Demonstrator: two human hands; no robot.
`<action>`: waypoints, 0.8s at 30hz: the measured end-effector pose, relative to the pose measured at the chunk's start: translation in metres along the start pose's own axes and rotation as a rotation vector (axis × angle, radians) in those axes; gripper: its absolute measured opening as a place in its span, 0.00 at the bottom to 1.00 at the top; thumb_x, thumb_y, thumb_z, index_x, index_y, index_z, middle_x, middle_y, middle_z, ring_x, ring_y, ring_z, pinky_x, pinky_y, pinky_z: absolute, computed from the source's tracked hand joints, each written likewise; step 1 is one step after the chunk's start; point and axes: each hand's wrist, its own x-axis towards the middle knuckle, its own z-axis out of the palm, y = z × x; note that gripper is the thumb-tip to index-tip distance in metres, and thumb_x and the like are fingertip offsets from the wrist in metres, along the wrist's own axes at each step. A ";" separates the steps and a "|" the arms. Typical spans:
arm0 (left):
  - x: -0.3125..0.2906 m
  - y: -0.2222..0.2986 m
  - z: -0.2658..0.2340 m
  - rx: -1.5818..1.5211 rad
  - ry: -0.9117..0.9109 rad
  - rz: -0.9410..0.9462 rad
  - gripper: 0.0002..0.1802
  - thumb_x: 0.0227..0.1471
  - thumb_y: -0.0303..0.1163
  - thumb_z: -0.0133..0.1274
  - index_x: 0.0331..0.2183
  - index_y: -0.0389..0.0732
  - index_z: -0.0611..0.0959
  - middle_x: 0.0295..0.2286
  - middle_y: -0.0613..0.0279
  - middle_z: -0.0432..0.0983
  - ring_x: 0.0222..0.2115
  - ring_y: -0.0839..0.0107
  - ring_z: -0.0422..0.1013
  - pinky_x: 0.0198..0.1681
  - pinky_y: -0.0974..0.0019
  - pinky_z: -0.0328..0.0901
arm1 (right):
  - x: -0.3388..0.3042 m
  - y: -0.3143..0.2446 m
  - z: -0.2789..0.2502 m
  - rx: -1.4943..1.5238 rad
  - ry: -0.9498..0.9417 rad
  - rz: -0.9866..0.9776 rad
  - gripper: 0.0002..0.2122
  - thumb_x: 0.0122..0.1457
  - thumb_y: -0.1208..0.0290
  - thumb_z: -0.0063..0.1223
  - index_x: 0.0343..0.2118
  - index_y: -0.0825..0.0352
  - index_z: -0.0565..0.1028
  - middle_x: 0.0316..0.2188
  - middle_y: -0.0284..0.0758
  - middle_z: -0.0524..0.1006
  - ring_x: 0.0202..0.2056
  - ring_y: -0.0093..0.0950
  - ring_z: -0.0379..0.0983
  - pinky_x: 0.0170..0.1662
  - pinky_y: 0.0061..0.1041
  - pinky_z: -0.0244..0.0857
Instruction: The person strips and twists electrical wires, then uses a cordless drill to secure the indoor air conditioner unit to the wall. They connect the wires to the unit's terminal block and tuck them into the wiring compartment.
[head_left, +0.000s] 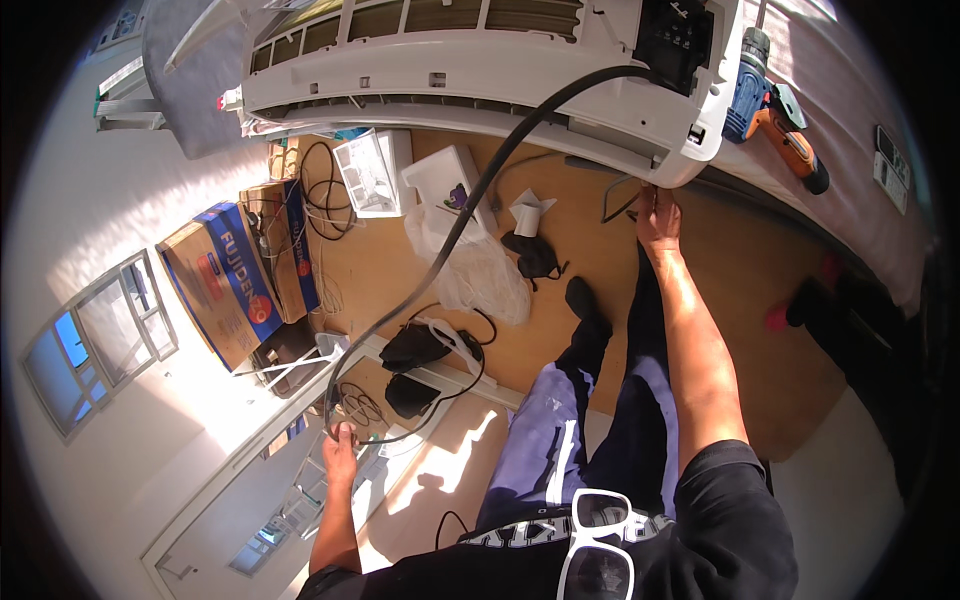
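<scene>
A white indoor air-conditioner unit [480,75], its front cover off and slats showing, spans the top of the view. From the dark compartment [675,40] at its right end, a thick black cable [465,215] curves down to the lower left. My left hand [341,447] is closed around this cable, which loops back to the right beyond the fingers. At the unit's lower right corner is my right hand [658,220], with its fingers drawn together against the underside. A thin dark wire [610,205] lies beside them; what they grip is hidden.
A blue and orange cordless drill [752,105] and a white remote [890,170] lie at right on a pale covered surface. Cardboard boxes [225,285], plastic wrap [470,270], white foam [440,180] and a black bag [415,345] occupy the floor. Another person's dark-clothed leg [850,325] shows at right.
</scene>
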 end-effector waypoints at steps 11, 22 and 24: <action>0.016 0.393 0.058 -0.504 -0.191 1.031 0.28 0.64 0.45 0.62 0.56 0.36 0.76 0.30 0.62 0.71 0.26 0.77 0.65 0.25 0.73 0.60 | -0.193 0.166 -0.138 -0.707 -0.373 0.563 0.18 0.76 0.54 0.40 0.46 0.66 0.74 0.41 0.56 0.83 0.46 0.58 0.79 0.49 0.57 0.72; 0.043 0.567 0.289 -0.234 -0.427 0.872 0.21 0.66 0.36 0.60 0.57 0.40 0.81 0.29 0.70 0.75 0.28 0.83 0.66 0.34 0.73 0.65 | -0.415 0.186 -0.312 -0.903 -1.051 1.075 0.21 0.63 0.63 0.61 0.55 0.72 0.79 0.52 0.53 0.81 0.57 0.42 0.79 0.59 0.39 0.74; 0.036 0.521 0.304 -0.346 -0.460 0.778 0.21 0.65 0.31 0.61 0.56 0.38 0.80 0.29 0.69 0.75 0.31 0.80 0.69 0.38 0.71 0.67 | -0.376 0.180 -0.290 -0.750 -0.986 0.884 0.24 0.57 0.58 0.68 0.49 0.73 0.82 0.50 0.53 0.82 0.54 0.42 0.80 0.57 0.37 0.74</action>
